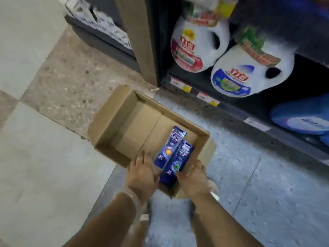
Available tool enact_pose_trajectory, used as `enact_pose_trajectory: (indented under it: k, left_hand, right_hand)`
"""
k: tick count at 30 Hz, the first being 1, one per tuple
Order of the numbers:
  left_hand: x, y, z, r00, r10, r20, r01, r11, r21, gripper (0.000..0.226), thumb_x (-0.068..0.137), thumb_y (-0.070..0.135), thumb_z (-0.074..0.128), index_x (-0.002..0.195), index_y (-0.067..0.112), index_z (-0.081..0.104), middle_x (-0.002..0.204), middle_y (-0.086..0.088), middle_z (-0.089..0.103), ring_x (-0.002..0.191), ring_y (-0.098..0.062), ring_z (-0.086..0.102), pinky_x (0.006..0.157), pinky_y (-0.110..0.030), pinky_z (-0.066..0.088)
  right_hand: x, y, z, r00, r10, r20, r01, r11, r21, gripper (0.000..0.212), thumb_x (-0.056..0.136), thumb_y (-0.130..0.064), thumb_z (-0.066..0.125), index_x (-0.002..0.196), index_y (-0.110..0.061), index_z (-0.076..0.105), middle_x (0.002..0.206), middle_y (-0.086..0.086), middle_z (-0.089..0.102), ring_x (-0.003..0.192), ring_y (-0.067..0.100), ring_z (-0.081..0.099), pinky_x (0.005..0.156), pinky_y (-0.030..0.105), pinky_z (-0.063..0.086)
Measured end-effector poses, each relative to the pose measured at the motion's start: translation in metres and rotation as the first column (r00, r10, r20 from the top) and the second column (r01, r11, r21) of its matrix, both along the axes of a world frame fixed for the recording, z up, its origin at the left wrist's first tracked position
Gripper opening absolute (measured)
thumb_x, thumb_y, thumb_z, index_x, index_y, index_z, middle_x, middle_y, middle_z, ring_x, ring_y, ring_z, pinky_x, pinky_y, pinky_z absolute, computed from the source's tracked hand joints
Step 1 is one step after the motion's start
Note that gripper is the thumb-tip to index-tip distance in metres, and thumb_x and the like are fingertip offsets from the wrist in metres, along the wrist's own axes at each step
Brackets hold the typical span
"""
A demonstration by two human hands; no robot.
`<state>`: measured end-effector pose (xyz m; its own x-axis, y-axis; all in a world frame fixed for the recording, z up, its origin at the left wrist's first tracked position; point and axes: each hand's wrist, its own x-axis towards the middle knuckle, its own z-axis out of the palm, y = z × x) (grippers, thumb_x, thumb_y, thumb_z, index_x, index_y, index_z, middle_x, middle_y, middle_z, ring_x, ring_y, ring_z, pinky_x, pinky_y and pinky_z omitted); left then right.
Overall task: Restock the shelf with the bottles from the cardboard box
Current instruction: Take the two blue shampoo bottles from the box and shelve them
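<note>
Two hands' grip around blue bottles in cardboard box.

My left hand and right hand each grip a blue shampoo bottle (both labelled CLEAR) inside the cardboard box; white detergent jugs sit on the shelf beyond my right hand.

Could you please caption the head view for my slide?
Both hands, left hand and right hand, grip two blue bottles in cardboard box beside shelf.
</note>
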<state>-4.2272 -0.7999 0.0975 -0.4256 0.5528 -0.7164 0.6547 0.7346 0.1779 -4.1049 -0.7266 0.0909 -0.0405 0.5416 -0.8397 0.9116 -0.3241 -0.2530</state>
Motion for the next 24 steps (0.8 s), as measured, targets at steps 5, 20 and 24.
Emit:
enact_pose_trajectory:
  k: [5,20,24]
  left_hand:
    - [-0.011,0.016,-0.098,0.991,-0.132,0.005,0.133,0.991,-0.027,0.076,0.084,0.035,0.058,0.145,0.014,0.017,0.154,-0.007,0.017,0.140,-0.025,0.022,0.112,-0.034,0.024]
    - [-0.019,0.046,-0.248,0.974,0.095,0.204,-0.110,0.992,0.066,0.083,0.062,0.031,0.081,0.131,0.012,0.039,0.128,-0.010,0.047,0.121,-0.029,0.045,0.102,-0.041,0.040]
    - [-0.040,0.030,-0.248,0.994,0.101,0.048,-0.103,0.994,0.035,0.082,0.067,0.027,0.078,0.134,0.009,0.034,0.133,-0.014,0.039,0.123,-0.032,0.037,0.101,-0.042,0.037]
  right_hand:
    - [-0.008,-0.027,-0.105,0.975,-0.219,0.035,0.221,0.957,-0.187,0.058,0.081,-0.024,0.065,0.128,-0.006,0.035,0.129,0.019,0.053,0.120,0.032,0.051,0.097,0.033,0.042]
    - [-0.029,-0.059,-0.207,0.898,-0.441,-0.006,0.439,0.894,0.090,0.083,0.081,-0.024,0.069,0.146,-0.011,0.018,0.145,0.009,0.029,0.134,0.028,0.034,0.110,0.032,0.029]
    - [-0.033,-0.051,-0.224,0.888,-0.459,0.004,0.458,0.886,0.066,0.096,0.075,-0.024,0.076,0.147,-0.010,0.013,0.146,0.009,0.028,0.135,0.028,0.033,0.110,0.033,0.030]
